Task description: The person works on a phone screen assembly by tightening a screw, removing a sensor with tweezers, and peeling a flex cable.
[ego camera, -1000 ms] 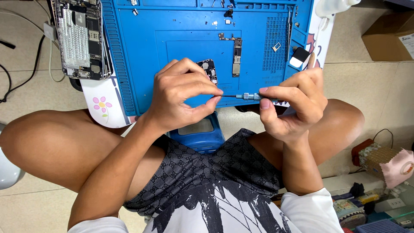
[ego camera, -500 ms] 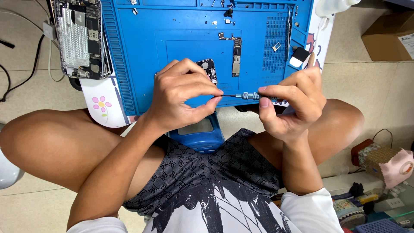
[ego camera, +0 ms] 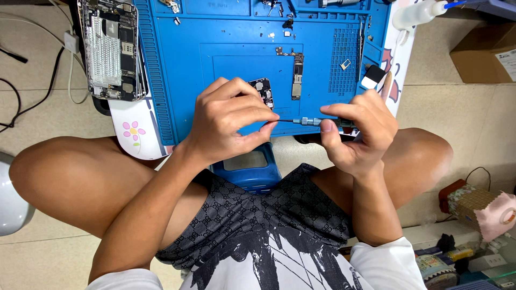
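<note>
Floor (ego camera: 48, 113): pale tile, cables trailing at the left; the person sits low with knees spread, so the work lies between the legs and close under the eyes.

Mat (ego camera: 226, 43): blue repair mat with ribbed edges and moulded trays along the top, laid over a low white worktop (ego camera: 134, 134) with a flower print. The ridges and trays keep small parts from rolling off.

Phone (ego camera: 110, 48): opened, insides up, lying on the mat's left edge, out of the way of the hands.

Box (ego camera: 484, 53): brown cardboard, on the floor at upper right, well apart from the work.

Bottle (ego camera: 416, 15): white squeeze bottle at the mat's upper right corner, within reach.

Left hand (ego camera: 228, 121): curled, thumb and forefinger pinched narrow at the screwdriver's tip, probably on a screw or bit too small to make out. It half covers a small dark part (ego camera: 264, 90) on the mat.

Right hand (ego camera: 357, 137): closed around the handle, thumb along its side, holding the tool level.

Screwdriver (ego camera: 306, 121): slim, with a knurled blue collar, held horizontally between both hands, just above the mat's near edge.

Board (ego camera: 296, 75): narrow circuit board, flat on the mat's middle, beyond the hands.

Screws (ego camera: 285, 33): tiny loose bits scattered near the mat's top.
</note>
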